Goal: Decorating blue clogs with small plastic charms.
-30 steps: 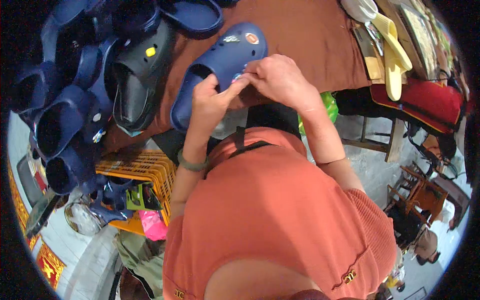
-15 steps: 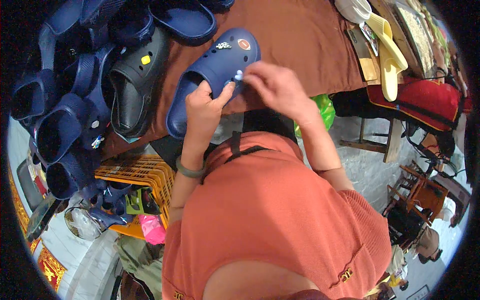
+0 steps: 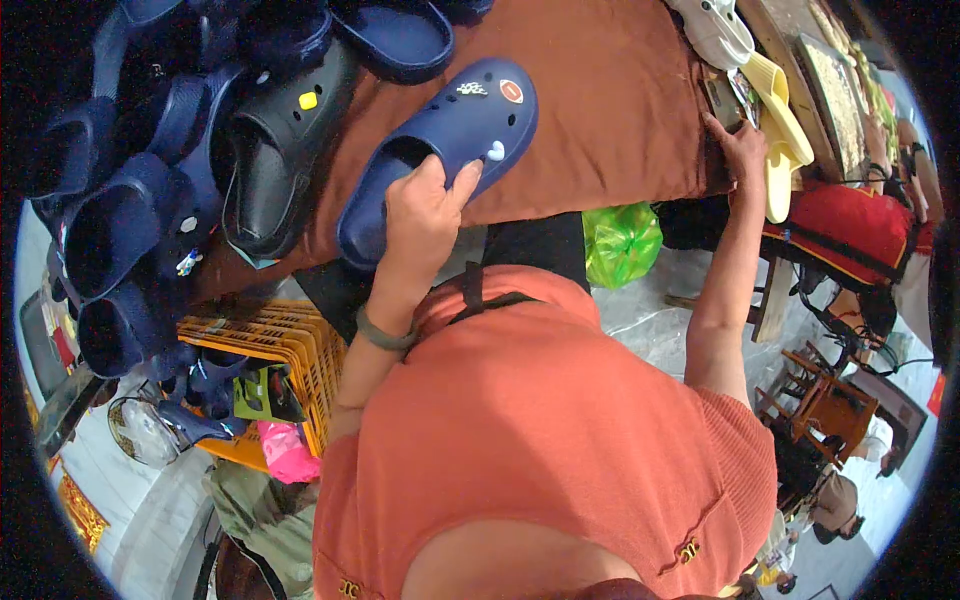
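Observation:
My left hand [image 3: 425, 215] grips the near side wall of a navy clog [image 3: 440, 125], fingers inside the foot opening and thumb outside. The clog rests on the brown cloth with its toe pointing to the far right. On its upper are a football charm [image 3: 511, 91], a white-and-black charm [image 3: 471, 89] and a white heart-shaped charm [image 3: 496, 151]. My right hand [image 3: 740, 150] is at the right end of the table, at a small box [image 3: 724, 103], its thumb apart from the fingers. No held item shows there.
A black clog [image 3: 275, 150] with a yellow charm lies left of the navy one, beside several piled navy clogs [image 3: 125, 225]. A pale yellow slipper [image 3: 785, 130] and a white clog [image 3: 715, 30] stand at the right. Below are an orange crate [image 3: 315, 350] and a green bag [image 3: 622, 245].
My right hand has left the navy clog and reached right to the small box. The white heart-shaped charm now sits on the clog's upper. My left hand keeps its grip.

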Tool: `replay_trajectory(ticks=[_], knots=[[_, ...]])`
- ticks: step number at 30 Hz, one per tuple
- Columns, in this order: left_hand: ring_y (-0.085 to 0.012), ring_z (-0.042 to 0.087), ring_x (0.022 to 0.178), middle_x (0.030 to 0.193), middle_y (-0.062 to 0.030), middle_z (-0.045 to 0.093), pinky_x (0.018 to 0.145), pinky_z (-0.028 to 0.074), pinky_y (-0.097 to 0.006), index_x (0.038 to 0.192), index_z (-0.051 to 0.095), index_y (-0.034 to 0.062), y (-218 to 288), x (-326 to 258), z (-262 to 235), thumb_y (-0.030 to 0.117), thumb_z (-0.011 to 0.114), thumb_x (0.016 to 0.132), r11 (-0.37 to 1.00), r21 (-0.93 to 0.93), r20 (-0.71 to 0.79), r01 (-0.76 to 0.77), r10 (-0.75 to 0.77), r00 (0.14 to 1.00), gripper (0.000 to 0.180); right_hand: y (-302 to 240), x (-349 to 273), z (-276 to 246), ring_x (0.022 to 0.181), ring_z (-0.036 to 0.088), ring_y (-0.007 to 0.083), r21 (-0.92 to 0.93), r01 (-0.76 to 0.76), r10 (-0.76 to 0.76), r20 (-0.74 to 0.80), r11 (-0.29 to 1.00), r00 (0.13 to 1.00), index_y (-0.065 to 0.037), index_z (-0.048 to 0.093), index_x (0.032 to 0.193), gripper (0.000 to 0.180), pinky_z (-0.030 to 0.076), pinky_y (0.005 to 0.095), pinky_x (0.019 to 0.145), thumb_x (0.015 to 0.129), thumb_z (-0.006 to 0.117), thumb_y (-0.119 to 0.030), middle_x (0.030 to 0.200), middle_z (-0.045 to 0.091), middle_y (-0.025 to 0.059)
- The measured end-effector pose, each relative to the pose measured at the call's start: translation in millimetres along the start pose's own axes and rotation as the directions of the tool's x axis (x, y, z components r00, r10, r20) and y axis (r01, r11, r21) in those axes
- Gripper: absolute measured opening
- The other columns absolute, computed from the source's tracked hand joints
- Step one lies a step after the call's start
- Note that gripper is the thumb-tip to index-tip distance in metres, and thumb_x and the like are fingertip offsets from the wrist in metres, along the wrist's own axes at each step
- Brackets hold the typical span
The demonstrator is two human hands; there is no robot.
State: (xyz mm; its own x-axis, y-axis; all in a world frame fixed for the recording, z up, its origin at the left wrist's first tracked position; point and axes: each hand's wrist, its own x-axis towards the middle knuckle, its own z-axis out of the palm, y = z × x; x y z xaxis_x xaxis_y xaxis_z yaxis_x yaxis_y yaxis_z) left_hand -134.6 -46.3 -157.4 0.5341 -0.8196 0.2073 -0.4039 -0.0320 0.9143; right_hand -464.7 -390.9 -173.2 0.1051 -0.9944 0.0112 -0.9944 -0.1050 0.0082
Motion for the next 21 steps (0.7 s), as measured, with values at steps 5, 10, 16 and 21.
replay_trajectory(ticks=[5,10,16,21], knots=[[-0.0333,0.051,0.049,0.058,-0.0189,0.051,0.048,0.038,-0.040,0.070,0.052,-0.0033,-10,1,-1,0.014,0.067,0.084,0.993,0.038,0.012,-0.115,0.114,0.993,0.027,-11,1,-12,0.118,0.049,0.0418,0.095,-0.013,0.009,0.042,0.995,0.999,0.005,0.056,0.121,0.096,0.038,0.0455,0.100,0.063,0.066,-0.070,0.123,0.053,0.0289],[-0.0339,0.057,0.056,0.063,-0.0205,0.057,0.052,0.042,-0.039,0.075,0.055,-0.0041,1,2,1,0.015,0.066,0.084,0.993,-0.110,-0.011,-0.031,0.030,0.999,0.024,-3,7,-4,0.117,0.051,0.0397,0.127,0.023,-0.024,0.008,0.992,1.000,0.003,0.057,0.122,0.092,0.040,0.0436,0.100,0.064,0.067,-0.068,0.120,0.054,0.0295],[-0.0321,0.063,0.065,0.074,-0.0211,0.063,0.058,0.046,-0.037,0.086,0.060,-0.0050,-2,0,-5,0.016,0.065,0.085,0.994,-0.075,0.063,0.080,-0.075,0.995,0.022,1,1,-2,0.116,0.053,0.0353,0.143,0.224,-0.217,-0.061,0.964,0.974,0.003,0.056,0.124,0.084,0.040,0.0417,0.098,0.071,0.065,-0.061,0.117,0.058,0.0280],[-0.0295,0.065,0.067,0.076,-0.0201,0.065,0.061,0.047,-0.036,0.089,0.061,-0.0044,6,2,1,0.017,0.065,0.085,0.987,-0.159,-0.010,0.015,-0.017,1.000,0.022,26,22,-5,0.110,0.056,0.0247,0.639,-0.036,-0.139,0.221,0.768,0.965,0.001,0.056,0.126,0.073,0.040,0.0338,0.095,0.076,0.068,-0.051,0.115,0.062,0.0181]])
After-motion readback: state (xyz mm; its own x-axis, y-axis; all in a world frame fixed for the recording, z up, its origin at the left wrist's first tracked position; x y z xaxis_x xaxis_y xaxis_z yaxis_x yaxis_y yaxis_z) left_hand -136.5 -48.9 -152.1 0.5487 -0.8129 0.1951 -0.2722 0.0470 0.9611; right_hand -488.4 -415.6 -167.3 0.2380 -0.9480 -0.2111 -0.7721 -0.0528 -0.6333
